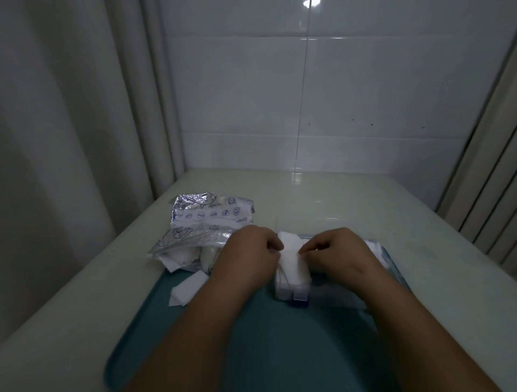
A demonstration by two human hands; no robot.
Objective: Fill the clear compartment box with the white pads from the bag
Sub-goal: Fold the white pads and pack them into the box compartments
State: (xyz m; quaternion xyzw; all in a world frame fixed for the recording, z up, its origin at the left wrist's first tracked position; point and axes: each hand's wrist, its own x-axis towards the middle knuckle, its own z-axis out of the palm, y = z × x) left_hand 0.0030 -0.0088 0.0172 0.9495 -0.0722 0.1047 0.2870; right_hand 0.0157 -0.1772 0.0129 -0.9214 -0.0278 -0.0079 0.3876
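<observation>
White tiles back a pale table (335, 196) carrying a teal tray (251, 335). Between the left hand (249, 251) and the right hand (335, 249), both with fingers curled and pinching them, white pads (291, 260) sit atop the clear compartment box (288, 291). The bag (201, 223) lies just left of the left hand.

Box (289, 289) largely under right hand (338, 251)

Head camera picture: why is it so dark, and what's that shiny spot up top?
In the head view the light is dim and greyish, so the teal tray looks murky and only the white pads stand out. The shiny spot is lamp glare on the wall tiles, echoed faintly on the table. The wide lens bows the curtain at the edge.
</observation>
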